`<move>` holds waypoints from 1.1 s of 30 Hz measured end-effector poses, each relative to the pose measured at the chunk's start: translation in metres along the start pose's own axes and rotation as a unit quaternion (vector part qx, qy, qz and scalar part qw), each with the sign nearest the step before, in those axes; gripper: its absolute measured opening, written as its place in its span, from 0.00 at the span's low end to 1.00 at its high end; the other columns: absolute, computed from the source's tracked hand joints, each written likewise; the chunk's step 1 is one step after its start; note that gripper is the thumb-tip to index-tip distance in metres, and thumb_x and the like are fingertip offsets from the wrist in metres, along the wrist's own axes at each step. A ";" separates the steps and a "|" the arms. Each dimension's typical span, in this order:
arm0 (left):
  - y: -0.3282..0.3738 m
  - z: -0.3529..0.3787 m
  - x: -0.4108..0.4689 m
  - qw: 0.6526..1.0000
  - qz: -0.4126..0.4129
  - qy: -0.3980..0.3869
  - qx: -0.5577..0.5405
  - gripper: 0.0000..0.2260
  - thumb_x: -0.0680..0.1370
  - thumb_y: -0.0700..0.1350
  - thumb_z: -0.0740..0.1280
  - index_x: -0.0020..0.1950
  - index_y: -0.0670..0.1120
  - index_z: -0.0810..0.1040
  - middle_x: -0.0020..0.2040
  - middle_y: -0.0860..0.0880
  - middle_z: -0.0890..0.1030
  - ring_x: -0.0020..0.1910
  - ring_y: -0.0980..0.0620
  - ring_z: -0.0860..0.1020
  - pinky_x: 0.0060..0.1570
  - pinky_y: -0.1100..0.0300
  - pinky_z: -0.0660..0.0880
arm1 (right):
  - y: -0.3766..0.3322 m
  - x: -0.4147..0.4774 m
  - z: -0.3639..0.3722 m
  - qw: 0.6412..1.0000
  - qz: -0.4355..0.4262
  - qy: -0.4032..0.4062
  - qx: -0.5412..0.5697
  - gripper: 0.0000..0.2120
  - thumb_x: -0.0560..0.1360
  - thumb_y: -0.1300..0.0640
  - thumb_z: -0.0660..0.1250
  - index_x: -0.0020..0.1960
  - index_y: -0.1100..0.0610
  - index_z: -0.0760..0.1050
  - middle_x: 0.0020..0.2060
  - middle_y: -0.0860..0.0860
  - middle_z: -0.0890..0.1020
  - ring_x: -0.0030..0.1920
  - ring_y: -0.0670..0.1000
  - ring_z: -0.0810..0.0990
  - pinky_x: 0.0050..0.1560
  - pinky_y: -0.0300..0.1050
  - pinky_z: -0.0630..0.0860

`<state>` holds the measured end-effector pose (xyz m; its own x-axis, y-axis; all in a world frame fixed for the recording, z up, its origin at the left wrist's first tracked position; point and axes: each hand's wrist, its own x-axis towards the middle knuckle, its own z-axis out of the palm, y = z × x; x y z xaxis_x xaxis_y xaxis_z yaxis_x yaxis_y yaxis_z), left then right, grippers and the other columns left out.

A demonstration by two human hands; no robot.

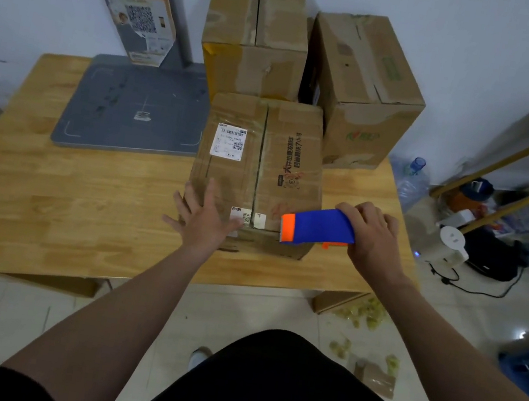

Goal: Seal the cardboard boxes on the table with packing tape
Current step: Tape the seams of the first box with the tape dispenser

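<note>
Wood table [67, 190] w/ boxes [257, 171], white wall [488, 45]

Bare forearms, no sleeves; black garment [277, 393] below.

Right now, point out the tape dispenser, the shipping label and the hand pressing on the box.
tape dispenser [319, 226], head view, on its blue body.
shipping label [229, 142], head view, middle of the white sticker on the near box's top.
left hand [206, 219], head view, back of the hand.

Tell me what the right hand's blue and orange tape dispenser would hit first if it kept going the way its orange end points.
Probably the left hand, lying flat on the nearest cardboard box; depth is unclear.
</note>
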<state>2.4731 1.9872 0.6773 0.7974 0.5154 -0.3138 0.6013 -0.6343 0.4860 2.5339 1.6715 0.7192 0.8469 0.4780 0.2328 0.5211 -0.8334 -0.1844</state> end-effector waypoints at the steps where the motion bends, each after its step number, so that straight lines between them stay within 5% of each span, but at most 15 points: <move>1: 0.005 0.003 -0.002 1.000 0.008 -0.001 0.014 0.53 0.70 0.70 0.73 0.83 0.60 0.43 0.82 0.46 0.32 0.79 0.39 0.30 0.69 0.24 0.34 | 0.000 0.000 0.000 1.000 0.000 0.003 -0.001 0.30 0.67 0.65 0.73 0.66 0.48 0.68 0.52 0.52 0.74 0.52 0.55 0.76 0.56 0.55 0.68; 13: 0.033 0.029 -0.016 0.996 0.021 -0.031 0.087 0.49 0.73 0.76 0.60 0.83 0.57 0.38 0.82 0.47 0.33 0.78 0.37 0.28 0.64 0.17 0.38 | 0.000 -0.001 0.002 1.000 0.016 0.003 -0.011 0.32 0.64 0.67 0.71 0.64 0.49 0.70 0.52 0.51 0.73 0.52 0.56 0.75 0.58 0.56 0.66; 20: 0.023 0.019 -0.013 0.991 0.038 -0.061 0.114 0.40 0.72 0.77 0.53 0.79 0.70 0.38 0.81 0.47 0.30 0.78 0.37 0.28 0.64 0.17 0.39 | 0.002 -0.003 0.005 0.999 0.030 0.009 -0.008 0.30 0.65 0.67 0.71 0.64 0.49 0.70 0.52 0.51 0.73 0.52 0.56 0.76 0.58 0.55 0.65; 27: -0.003 0.007 -0.012 0.990 0.036 -0.020 0.136 0.40 0.73 0.78 0.54 0.80 0.69 0.40 0.83 0.46 0.34 0.80 0.39 0.30 0.66 0.21 0.34 | 0.002 -0.005 0.006 0.999 0.038 0.015 0.003 0.31 0.65 0.67 0.72 0.64 0.49 0.69 0.52 0.51 0.73 0.52 0.55 0.75 0.59 0.55 0.64; 33: 0.033 0.031 -0.017 0.983 0.115 -0.022 0.139 0.37 0.77 0.72 0.58 0.82 0.66 0.46 0.83 0.45 0.35 0.80 0.42 0.31 0.71 0.26 0.33 | 0.005 -0.003 0.004 1.000 0.028 -0.005 0.000 0.32 0.65 0.67 0.71 0.65 0.47 0.69 0.52 0.49 0.72 0.53 0.53 0.74 0.59 0.54 0.64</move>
<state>2.4810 1.9403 0.6733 0.9117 0.3181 -0.2599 0.3906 -0.8672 0.3089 2.5343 1.6671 0.7137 0.8757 0.4334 0.2130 0.4730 -0.8586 -0.1977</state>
